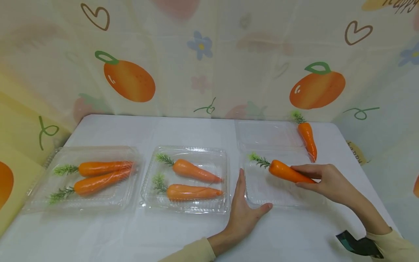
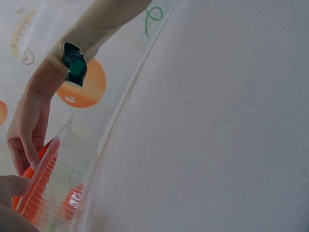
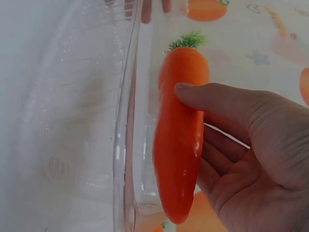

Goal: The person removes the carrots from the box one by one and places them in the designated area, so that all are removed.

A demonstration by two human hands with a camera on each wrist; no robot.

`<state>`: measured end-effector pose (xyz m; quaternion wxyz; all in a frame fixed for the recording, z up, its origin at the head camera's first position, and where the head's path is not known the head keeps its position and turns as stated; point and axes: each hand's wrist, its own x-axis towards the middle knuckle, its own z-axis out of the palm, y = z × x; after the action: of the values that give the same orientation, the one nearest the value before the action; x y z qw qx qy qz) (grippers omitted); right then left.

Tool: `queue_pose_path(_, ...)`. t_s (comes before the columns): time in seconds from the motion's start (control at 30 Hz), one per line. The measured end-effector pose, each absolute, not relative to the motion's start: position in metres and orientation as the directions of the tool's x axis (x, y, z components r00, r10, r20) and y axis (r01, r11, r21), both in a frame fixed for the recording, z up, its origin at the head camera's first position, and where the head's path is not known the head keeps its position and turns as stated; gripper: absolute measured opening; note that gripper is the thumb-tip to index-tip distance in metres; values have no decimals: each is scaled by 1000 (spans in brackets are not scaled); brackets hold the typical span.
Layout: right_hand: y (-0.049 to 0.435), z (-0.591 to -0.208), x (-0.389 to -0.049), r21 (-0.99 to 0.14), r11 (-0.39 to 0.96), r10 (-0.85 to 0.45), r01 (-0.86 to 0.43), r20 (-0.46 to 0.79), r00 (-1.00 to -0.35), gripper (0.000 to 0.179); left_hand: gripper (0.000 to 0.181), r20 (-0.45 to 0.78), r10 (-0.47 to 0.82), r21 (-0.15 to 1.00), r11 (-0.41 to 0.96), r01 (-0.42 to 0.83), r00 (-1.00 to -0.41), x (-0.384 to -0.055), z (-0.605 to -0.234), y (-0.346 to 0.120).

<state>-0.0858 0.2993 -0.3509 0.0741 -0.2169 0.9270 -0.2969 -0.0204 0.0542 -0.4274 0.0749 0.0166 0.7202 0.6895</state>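
My right hand (image 1: 330, 182) pinches an orange toy carrot (image 1: 283, 171) with green leaves between thumb and fingers. The carrot is over the base of an open clear plastic box (image 1: 262, 194), its leafy end pointing left. In the right wrist view, the thumb lies across the upper part of the carrot (image 3: 178, 140), with the box wall (image 3: 126, 121) beside it. My left hand (image 1: 243, 214), fingers extended and thumb spread, is at the near left corner of that box. Only part of the left hand (image 2: 14, 203) shows in the left wrist view.
Another carrot (image 1: 307, 138) lies at the right, beside the box's raised-back lid (image 1: 270, 134). To the left stand two closed clear boxes, the middle one (image 1: 186, 209) and the far-left one (image 1: 95, 151), each with two carrots inside. A fruit-print cloth (image 1: 222, 80) hangs behind the white table.
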Motion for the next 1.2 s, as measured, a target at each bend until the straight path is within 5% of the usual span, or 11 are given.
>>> queue_pose_path(1.2,338,-334,-99,-643,766,-51,-24,-25,-998,59,112,-58,113,997,53,-52,-992,-22,-429,56)
